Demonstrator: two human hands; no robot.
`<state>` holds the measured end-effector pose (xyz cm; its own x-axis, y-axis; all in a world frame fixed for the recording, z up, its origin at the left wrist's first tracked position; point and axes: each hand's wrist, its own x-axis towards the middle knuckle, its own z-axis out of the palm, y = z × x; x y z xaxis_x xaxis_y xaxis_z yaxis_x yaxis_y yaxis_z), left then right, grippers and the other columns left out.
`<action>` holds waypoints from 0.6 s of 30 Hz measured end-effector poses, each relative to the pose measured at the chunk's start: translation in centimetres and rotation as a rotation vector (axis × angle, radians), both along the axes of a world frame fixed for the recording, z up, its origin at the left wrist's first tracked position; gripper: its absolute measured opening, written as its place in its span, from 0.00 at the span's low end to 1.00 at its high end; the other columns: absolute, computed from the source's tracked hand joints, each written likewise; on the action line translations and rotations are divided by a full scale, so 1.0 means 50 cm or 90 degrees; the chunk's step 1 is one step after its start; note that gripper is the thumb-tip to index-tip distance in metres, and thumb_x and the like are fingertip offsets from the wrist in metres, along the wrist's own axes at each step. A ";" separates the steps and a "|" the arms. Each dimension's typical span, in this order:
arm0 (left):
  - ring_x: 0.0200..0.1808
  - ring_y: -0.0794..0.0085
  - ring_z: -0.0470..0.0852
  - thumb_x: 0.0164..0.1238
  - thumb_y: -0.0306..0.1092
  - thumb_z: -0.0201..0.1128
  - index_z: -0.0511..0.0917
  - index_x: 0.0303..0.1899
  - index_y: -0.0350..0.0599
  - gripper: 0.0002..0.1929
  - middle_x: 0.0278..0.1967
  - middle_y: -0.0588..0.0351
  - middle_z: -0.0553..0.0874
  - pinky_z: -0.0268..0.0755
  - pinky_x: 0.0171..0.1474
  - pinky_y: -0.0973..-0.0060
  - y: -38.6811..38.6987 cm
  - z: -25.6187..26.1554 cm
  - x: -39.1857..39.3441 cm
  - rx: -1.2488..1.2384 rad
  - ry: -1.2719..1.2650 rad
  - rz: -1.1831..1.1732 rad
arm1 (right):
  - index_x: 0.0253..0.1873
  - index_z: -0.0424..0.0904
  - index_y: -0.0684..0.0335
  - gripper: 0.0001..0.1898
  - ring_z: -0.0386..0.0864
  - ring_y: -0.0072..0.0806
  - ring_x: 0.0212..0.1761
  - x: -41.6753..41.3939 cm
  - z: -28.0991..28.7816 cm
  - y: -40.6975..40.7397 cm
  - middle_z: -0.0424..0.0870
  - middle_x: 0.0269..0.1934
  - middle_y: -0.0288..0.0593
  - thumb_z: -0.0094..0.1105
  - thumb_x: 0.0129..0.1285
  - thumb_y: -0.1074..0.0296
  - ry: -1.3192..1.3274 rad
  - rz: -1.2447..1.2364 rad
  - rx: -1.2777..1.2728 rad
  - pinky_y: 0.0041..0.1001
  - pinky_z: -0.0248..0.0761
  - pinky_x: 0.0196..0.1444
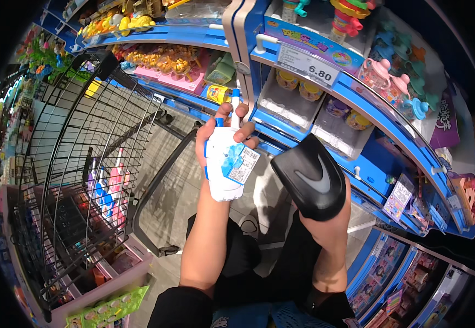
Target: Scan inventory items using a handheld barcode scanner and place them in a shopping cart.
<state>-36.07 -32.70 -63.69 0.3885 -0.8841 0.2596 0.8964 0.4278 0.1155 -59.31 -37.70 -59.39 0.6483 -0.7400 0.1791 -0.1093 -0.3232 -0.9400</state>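
My left hand point(231, 127) is closed round a white and blue plastic toy point(226, 164), its back turned up with a printed label on it and a blue-tipped white stem sticking out between the fingers. In my right hand point(327, 229) is a black curved plastic device point(309, 178) with a grey curved mark; it hides most of the fingers. The two held things are apart, with the tiled floor and a shoe showing below and between them.
A black wire shopping cart point(98, 110) stands at the left. Blue store shelves point(389, 127) with toys and candy containers curve across the front and right. A pink display bin point(110, 295) is at the lower left, and another low shelf rack point(385, 279) at the lower right.
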 end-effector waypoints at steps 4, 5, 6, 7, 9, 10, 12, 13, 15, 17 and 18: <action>0.33 0.73 0.72 0.73 0.43 0.59 0.77 0.55 0.42 0.18 0.49 0.52 0.73 0.66 0.36 0.73 0.004 -0.007 0.022 -0.052 -0.033 0.028 | 0.79 0.37 0.61 0.54 0.82 0.37 0.54 -0.009 0.028 0.048 0.73 0.63 0.55 0.64 0.51 0.85 -0.103 -0.041 0.250 0.31 0.76 0.55; 0.33 0.73 0.72 0.73 0.43 0.59 0.77 0.54 0.41 0.17 0.49 0.52 0.73 0.67 0.35 0.73 0.007 -0.010 0.027 -0.080 -0.045 0.033 | 0.79 0.37 0.61 0.54 0.82 0.37 0.54 -0.006 0.040 0.062 0.73 0.63 0.55 0.64 0.51 0.85 -0.104 -0.037 0.253 0.31 0.76 0.55; 0.31 0.72 0.72 0.73 0.44 0.58 0.77 0.52 0.42 0.17 0.48 0.53 0.74 0.67 0.34 0.72 0.006 -0.012 0.028 -0.077 -0.050 0.046 | 0.79 0.39 0.61 0.50 0.80 0.32 0.40 0.000 0.057 0.080 0.77 0.53 0.55 0.62 0.54 0.83 -0.126 -0.077 0.322 0.28 0.75 0.40; 0.31 0.72 0.72 0.73 0.44 0.58 0.77 0.52 0.42 0.17 0.48 0.53 0.74 0.67 0.34 0.72 0.005 -0.012 0.031 -0.074 -0.051 0.046 | 0.79 0.41 0.61 0.47 0.77 0.27 0.25 0.003 0.068 0.092 0.80 0.44 0.56 0.60 0.58 0.82 -0.147 -0.118 0.392 0.24 0.73 0.25; 0.30 0.71 0.72 0.74 0.46 0.57 0.77 0.48 0.42 0.16 0.47 0.53 0.74 0.67 0.33 0.72 0.000 -0.012 0.040 -0.092 -0.065 0.075 | 0.79 0.42 0.58 0.46 0.77 0.28 0.24 0.004 0.067 0.102 0.79 0.43 0.56 0.59 0.59 0.82 -0.156 -0.103 0.399 0.25 0.73 0.24; 0.29 0.70 0.72 0.76 0.46 0.54 0.75 0.42 0.43 0.15 0.45 0.53 0.74 0.68 0.32 0.71 0.000 -0.014 0.052 -0.064 -0.060 0.104 | 0.79 0.43 0.57 0.45 0.77 0.29 0.25 0.004 0.063 0.107 0.79 0.43 0.57 0.57 0.60 0.83 -0.165 -0.055 0.463 0.25 0.73 0.23; 0.28 0.70 0.72 0.77 0.46 0.53 0.73 0.41 0.44 0.14 0.44 0.52 0.74 0.68 0.32 0.70 0.006 -0.024 0.072 -0.059 -0.087 0.112 | 0.78 0.45 0.54 0.44 0.77 0.32 0.24 0.009 0.058 0.116 0.78 0.44 0.58 0.53 0.59 0.88 -0.144 0.002 0.533 0.26 0.72 0.23; 0.28 0.70 0.72 0.78 0.46 0.52 0.72 0.39 0.44 0.14 0.43 0.52 0.74 0.69 0.32 0.70 0.007 -0.029 0.081 -0.058 -0.117 0.123 | 0.78 0.44 0.54 0.44 0.77 0.31 0.24 0.015 0.046 0.120 0.78 0.44 0.57 0.53 0.60 0.87 -0.157 0.020 0.544 0.26 0.72 0.23; 0.27 0.69 0.72 0.79 0.45 0.51 0.71 0.38 0.44 0.15 0.42 0.52 0.73 0.71 0.31 0.69 0.006 -0.037 0.091 -0.057 -0.136 0.120 | 0.78 0.37 0.53 0.42 0.78 0.24 0.29 0.014 0.027 0.116 0.78 0.47 0.53 0.51 0.67 0.87 -0.162 0.062 0.554 0.24 0.75 0.30; 0.26 0.69 0.73 0.79 0.46 0.50 0.71 0.37 0.44 0.15 0.41 0.52 0.73 0.72 0.30 0.69 0.007 -0.040 0.095 -0.057 -0.174 0.097 | 0.78 0.37 0.53 0.41 0.78 0.24 0.29 0.022 0.012 0.112 0.79 0.47 0.52 0.51 0.68 0.86 -0.163 0.059 0.559 0.24 0.75 0.29; 0.26 0.69 0.73 0.79 0.46 0.50 0.71 0.37 0.44 0.15 0.41 0.52 0.73 0.72 0.30 0.69 0.006 -0.042 0.096 -0.053 -0.173 0.093 | 0.78 0.37 0.53 0.41 0.78 0.24 0.29 0.025 0.006 0.110 0.79 0.46 0.51 0.51 0.69 0.85 -0.164 0.060 0.558 0.24 0.75 0.29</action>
